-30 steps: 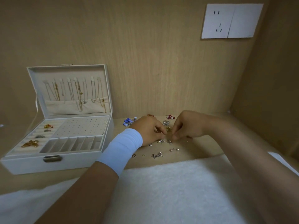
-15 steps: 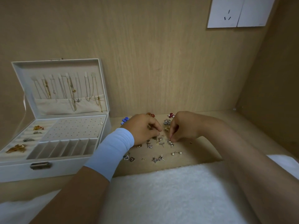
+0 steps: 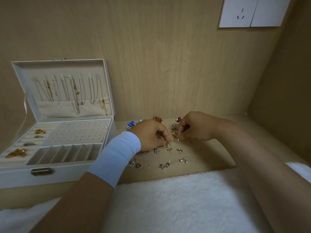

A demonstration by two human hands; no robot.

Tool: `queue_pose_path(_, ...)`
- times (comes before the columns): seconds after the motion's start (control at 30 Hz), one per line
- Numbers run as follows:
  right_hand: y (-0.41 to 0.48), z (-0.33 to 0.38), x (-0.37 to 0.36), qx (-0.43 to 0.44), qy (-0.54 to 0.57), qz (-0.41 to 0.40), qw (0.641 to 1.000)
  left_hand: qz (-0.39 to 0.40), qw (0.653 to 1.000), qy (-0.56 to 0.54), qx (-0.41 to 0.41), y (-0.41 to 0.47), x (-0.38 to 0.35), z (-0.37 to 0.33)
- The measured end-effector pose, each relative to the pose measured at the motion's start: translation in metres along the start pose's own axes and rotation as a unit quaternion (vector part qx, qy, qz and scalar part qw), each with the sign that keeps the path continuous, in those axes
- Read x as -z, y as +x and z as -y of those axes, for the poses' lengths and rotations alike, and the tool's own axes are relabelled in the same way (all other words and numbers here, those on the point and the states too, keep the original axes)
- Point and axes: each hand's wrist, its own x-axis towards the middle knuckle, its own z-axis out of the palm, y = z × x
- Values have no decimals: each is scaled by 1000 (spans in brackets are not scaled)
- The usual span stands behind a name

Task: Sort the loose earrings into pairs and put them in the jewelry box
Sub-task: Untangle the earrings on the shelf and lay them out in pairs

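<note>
Several loose earrings (image 3: 165, 164) lie scattered on the wooden shelf: silver studs, a pearl pair (image 3: 183, 160), heart shapes (image 3: 135, 164), blue ones (image 3: 131, 124) and red ones (image 3: 158, 118) at the back. My left hand (image 3: 151, 134), with a white wristband, pinches a small gold earring (image 3: 168, 143) at the pile's middle. My right hand (image 3: 195, 127) pinches at small pieces right beside it; what its fingertips hold is too small to tell. The white jewelry box (image 3: 55, 174) stands open at the left, with gold and silver pieces (image 3: 16, 153) in its left slots.
Necklaces hang inside the box lid (image 3: 67, 91). A white fluffy cloth (image 3: 168, 199) covers the near edge. Wooden walls close in behind and on the right, with a white wall socket (image 3: 252, 12) at the upper right.
Both hands have stayed together over the pile, fingertips shifting slightly among the earrings. The camera view has tilted a little.
</note>
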Motion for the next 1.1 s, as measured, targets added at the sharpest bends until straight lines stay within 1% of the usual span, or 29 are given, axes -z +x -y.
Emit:
queue_pose_path(0.07,0,1,1,6,7,-17,1000,5,1000,2,3,-1,0,0)
queue_pose_path(0.13,-3,4,6,17,30,-17,999,-5,1000,8,5,-1,1,1)
queue_pose_path(0.23,-7,6,13,32,85,-16,996,-73,997,-13,-3,-1,3,2)
queue_pose_path(0.3,-8,8,15,43,123,-21,991,-102,991,-87,-5,-1,4,-2)
queue_pose_path(0.37,-8,12,13,54,160,-28,985,-88,979,-182,-3,-2,3,-7)
queue_pose_path(0.4,-7,14,11,59,179,-34,981,-88,974,-208,-5,-2,3,-9)
queue_pose_path(0.47,-5,16,7,65,200,-56,976,-111,967,-228,-1,-2,5,-8)
queue_pose_path(0.53,-2,16,4,60,203,-80,974,-132,965,-224,17,-2,8,-5)
queue_pose_path(0.6,0,13,1,59,190,-92,976,-148,974,-171,32,-2,14,-1)
queue_pose_path(0.7,1,9,-3,65,104,-78,989,-159,982,-95,34,-2,22,1)
queue_pose_path(0.83,0,14,-12,63,76,-28,995,-155,983,-97,29,-2,31,5)
queue_pose_path(0.9,2,17,-18,68,49,-12,996,-154,981,-112,28,-2,33,8)
queue_pose_path(0.97,3,18,-19,69,50,1,996,-154,980,-119,30,-1,34,10)
queue_pose_path(1.03,1,14,-11,55,93,-20,994,-153,981,-118,30,-2,34,9)
queue_pose_path(1.1,-1,5,4,37,103,-92,990,-149,981,-122,29,-3,33,7)
